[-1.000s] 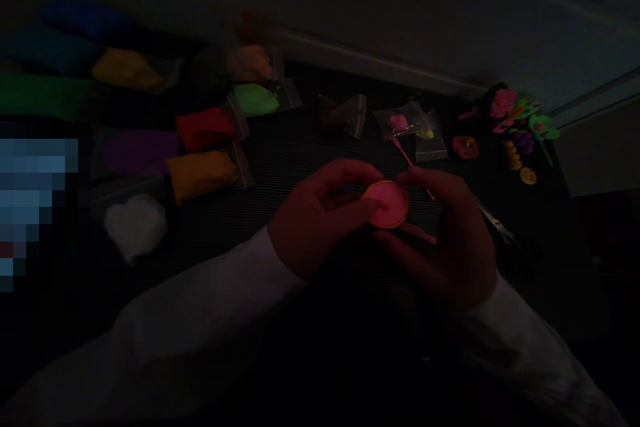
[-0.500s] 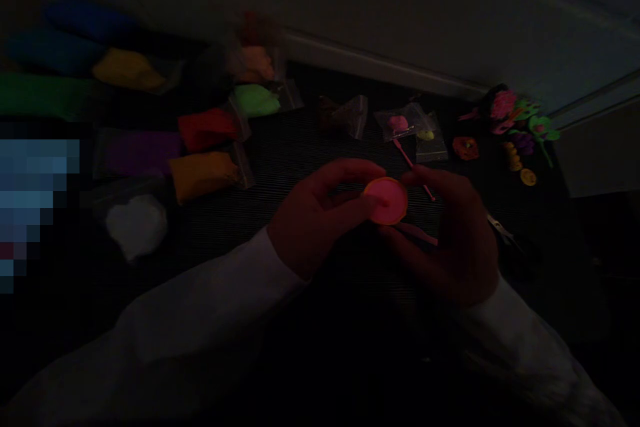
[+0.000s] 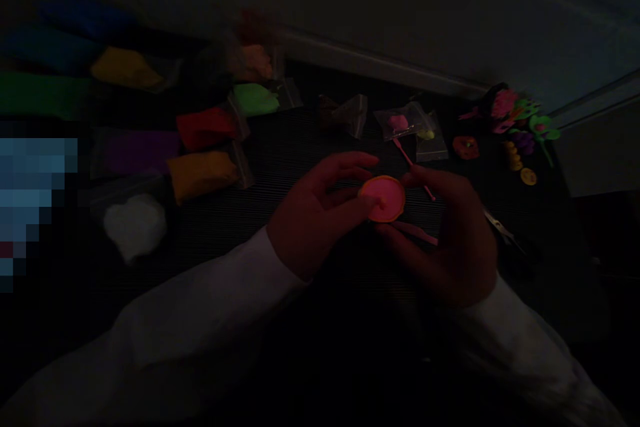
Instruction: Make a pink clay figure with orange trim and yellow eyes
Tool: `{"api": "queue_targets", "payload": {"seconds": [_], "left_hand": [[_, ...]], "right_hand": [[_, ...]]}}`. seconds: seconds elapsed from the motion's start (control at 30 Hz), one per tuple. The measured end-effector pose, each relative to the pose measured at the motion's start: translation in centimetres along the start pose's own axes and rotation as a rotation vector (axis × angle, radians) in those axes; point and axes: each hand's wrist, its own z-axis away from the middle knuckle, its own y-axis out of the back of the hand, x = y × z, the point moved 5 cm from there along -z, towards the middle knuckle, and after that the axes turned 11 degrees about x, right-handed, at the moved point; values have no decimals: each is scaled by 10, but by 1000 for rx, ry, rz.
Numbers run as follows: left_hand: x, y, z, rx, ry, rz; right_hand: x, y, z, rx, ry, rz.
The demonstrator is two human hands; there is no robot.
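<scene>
Between my hands is a round, flat clay disc [image 3: 393, 197], pink with an orange rim. My left hand [image 3: 313, 217] holds it by the left side, thumb on the pink face; the other fingers curve above and behind it. My right hand [image 3: 460, 247] curls round the right side, a finger at the upper right rim and the thumb at the lower rim. A thin pink modelling tool [image 3: 429, 191] lies behind the right hand's fingers. Another flat pink tool [image 3: 417, 233] shows partly between that hand's thumb and fingers. The scene is very dark.
Bags of coloured clay spread to the left, including white [image 3: 135, 227], orange [image 3: 203, 175], red [image 3: 206, 128] and light green [image 3: 255, 100]. Scissors [image 3: 500, 227] lie right of my right hand. Clay flowers [image 3: 505, 107] and small clay pieces [image 3: 528, 176] sit at the far right, near the wall.
The disc has shifted slightly left and its face has tilted a little. My left hand's upper fingers have lifted slightly from its top edge. The right hand has hardly moved.
</scene>
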Motion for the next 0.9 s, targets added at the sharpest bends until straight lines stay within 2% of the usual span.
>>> {"api": "queue_targets", "payload": {"seconds": [0.4, 0.9], "left_hand": [[-7, 4, -5, 1, 71, -15], [-5, 3, -5, -13, 64, -27]], "right_hand": [[-5, -3, 0, -47, 80, 35], [-6, -4, 2, -56, 99, 25]]}}
